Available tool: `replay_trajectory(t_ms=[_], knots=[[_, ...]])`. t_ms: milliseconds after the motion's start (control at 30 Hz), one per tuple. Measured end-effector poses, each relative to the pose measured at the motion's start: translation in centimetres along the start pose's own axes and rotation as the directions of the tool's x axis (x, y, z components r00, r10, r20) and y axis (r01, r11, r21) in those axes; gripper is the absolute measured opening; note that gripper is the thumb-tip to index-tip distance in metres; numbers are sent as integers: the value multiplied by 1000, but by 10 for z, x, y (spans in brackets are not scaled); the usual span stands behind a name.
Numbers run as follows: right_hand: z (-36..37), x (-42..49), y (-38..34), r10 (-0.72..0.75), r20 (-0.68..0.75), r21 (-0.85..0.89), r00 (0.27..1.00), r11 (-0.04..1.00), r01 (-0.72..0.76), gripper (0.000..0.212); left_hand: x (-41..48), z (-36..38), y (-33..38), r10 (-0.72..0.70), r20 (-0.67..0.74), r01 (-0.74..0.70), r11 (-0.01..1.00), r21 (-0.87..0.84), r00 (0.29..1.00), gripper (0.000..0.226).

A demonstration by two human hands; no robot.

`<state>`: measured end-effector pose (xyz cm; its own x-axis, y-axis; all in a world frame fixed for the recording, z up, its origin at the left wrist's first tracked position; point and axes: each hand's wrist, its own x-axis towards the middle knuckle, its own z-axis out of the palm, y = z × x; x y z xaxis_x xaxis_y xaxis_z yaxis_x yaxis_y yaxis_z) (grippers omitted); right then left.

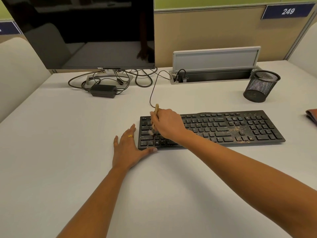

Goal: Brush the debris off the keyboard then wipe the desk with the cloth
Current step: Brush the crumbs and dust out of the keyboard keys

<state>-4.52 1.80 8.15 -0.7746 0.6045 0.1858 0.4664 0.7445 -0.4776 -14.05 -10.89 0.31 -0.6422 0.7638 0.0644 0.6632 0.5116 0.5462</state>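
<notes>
Right now your right hand [169, 123] grips the brush [153, 122], bristles on the left keys of the debris-flecked keyboard [223, 128]; your left hand [127, 149] lies flat, fingers spread, against its corner. Cloth [312, 115] sits far right.

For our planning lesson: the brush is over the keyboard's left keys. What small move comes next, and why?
Probably sweep the brush rightward along the keyboard: the right hand holds it over the left keys, while most crumbs lie near the number pad. The left hand touches its edge.
</notes>
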Motion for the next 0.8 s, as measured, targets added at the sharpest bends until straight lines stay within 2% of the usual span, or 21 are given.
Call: replay_trajectory(t_ms=[167,333,433,533,700,800], knots=[[-4,9,-6,1,42,157,999,988,-8,48,2,1,-2,0,3,0,1000,15,1000,133],[1,7,-11,-47,102,67,994,997,40,49,3,3,-3,2,0,-2,1000,18,1000,132],[2,7,-12,-61,167,134,984,990,39,42,4,3,-6,2,7,-2,1000,10,1000,131],[0,11,-15,-66,155,192,986,981,36,39,4,3,-6,4,2,-4,1000,16,1000,127],[4,11,-14,-95,206,136,974,988,67,42,8,7,-9,15,0,-15,999,52,1000,130],[-1,12,-15,-121,180,144,976,985,96,42,8,7,-10,13,2,-13,998,62,1000,130]])
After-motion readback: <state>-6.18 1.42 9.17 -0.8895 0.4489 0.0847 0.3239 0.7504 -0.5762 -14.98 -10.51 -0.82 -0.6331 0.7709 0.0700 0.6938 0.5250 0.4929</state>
